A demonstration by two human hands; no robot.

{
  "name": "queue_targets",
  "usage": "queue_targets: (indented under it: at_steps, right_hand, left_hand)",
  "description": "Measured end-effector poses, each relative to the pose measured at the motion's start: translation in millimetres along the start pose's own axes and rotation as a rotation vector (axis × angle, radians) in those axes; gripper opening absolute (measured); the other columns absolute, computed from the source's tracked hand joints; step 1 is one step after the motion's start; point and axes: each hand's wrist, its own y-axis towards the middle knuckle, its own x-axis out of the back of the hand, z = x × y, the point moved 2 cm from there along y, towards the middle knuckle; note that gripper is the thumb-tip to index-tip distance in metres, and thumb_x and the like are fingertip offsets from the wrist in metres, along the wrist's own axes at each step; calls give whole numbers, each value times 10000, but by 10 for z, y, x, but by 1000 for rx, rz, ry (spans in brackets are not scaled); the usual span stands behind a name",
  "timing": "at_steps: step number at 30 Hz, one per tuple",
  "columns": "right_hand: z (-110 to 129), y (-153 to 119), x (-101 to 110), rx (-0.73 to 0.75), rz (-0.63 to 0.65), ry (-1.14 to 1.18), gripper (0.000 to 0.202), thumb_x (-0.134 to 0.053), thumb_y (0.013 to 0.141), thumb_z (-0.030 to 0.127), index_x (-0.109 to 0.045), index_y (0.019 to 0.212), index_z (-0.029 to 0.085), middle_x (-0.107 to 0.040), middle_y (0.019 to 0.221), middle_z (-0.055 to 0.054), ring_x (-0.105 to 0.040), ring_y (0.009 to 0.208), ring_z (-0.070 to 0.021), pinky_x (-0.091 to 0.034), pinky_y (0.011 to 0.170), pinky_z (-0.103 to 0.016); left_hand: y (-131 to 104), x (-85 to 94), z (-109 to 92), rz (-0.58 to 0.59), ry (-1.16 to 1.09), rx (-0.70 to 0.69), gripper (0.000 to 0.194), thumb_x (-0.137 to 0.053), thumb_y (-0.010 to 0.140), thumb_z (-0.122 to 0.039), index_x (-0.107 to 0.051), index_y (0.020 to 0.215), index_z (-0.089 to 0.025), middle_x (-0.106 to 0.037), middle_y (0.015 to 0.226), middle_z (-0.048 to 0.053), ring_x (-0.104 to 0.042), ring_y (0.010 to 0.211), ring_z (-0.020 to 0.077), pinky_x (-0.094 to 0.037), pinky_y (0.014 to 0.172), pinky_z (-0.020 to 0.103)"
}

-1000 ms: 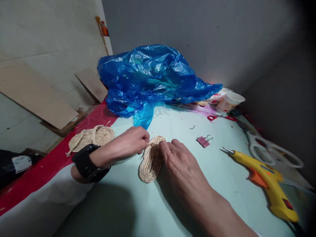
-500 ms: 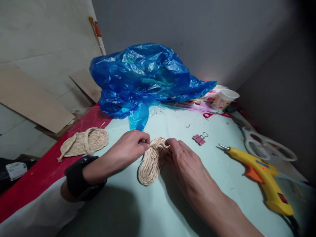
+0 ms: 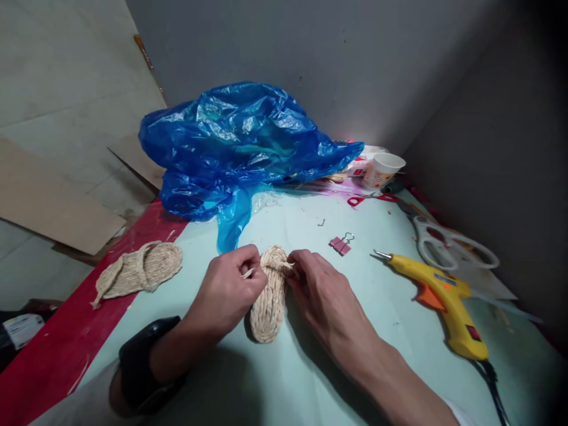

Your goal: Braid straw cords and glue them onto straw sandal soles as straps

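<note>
A small sandal sole of coiled straw rope (image 3: 268, 313) lies lengthwise on the pale green table cover between my hands. Across its upper part runs a braided straw strap (image 3: 278, 266). My left hand (image 3: 231, 287) is closed at the sole's left edge, with a pale strap end poking out of its curled fingers. On the opposite edge, the fingers of my right hand (image 3: 323, 290) pinch the strap's other end. A second straw sandal (image 3: 139, 267), with a strap over it, rests at the left. What lies under my fingertips is hidden.
At the right lie a yellow hot glue gun (image 3: 444, 290) and white-handled scissors (image 3: 437, 245). A pink binder clip (image 3: 341, 244) sits nearer. Behind are a crumpled blue plastic bag (image 3: 248, 142), a paper cup (image 3: 384, 171) and red-handled scissors (image 3: 355, 201).
My left hand has drawn down and turned, its fingers now curled with a strap end showing. My right hand stays at the sole's right edge. The view has shifted slightly right.
</note>
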Motion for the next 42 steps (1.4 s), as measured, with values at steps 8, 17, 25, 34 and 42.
queue_targets:
  at_steps: [8, 17, 25, 34, 42]
  right_hand:
    - [107, 51, 231, -42, -223, 346, 33, -574, 877, 192, -605, 866, 185, -575, 723, 8, -514, 650, -136, -415, 625, -274]
    - [171, 5, 312, 18, -339, 457, 83, -558, 866, 137, -589, 886, 211, -550, 779, 4, -506, 695, -136, -439, 638, -272]
    - [239, -6, 360, 47, -319, 689, 112, -552, 892, 151, -616, 929, 236, -657, 969, -30, -657, 884, -142, -546, 747, -242]
    - [275, -77, 368, 4, -385, 638, 47, -593, 862, 180, -627, 880, 207, -699, 1048, -95, -693, 955, -207, -582, 789, -308]
    - [241, -75, 358, -131, -463, 719, 21, -646, 830, 224, -647, 836, 204, -704, 1041, -83, -690, 956, -197, -583, 821, -312]
  left_hand:
    - [-80, 76, -71, -257, -150, -125, 68, -505, 796, -179, -547, 744, -192, -580, 729, -18, -535, 686, 131, -419, 645, 238]
    - [-133, 129, -124, -250, -396, -243, 84, -529, 800, -147, -558, 736, -193, -590, 767, -8, -575, 739, 127, -465, 678, 214]
    - [-191, 156, -134, -238, -453, -339, 128, -510, 875, -155, -570, 775, -206, -580, 799, -9, -579, 797, 128, -466, 723, 216]
    - [-239, 107, -122, -261, -485, -385, 141, -499, 910, -163, -561, 798, -220, -580, 842, -11, -569, 830, 122, -457, 738, 210]
    - [-257, 57, -108, -289, -545, -348, 119, -523, 923, -200, -595, 836, -240, -604, 1028, -13, -583, 944, 116, -456, 798, 200]
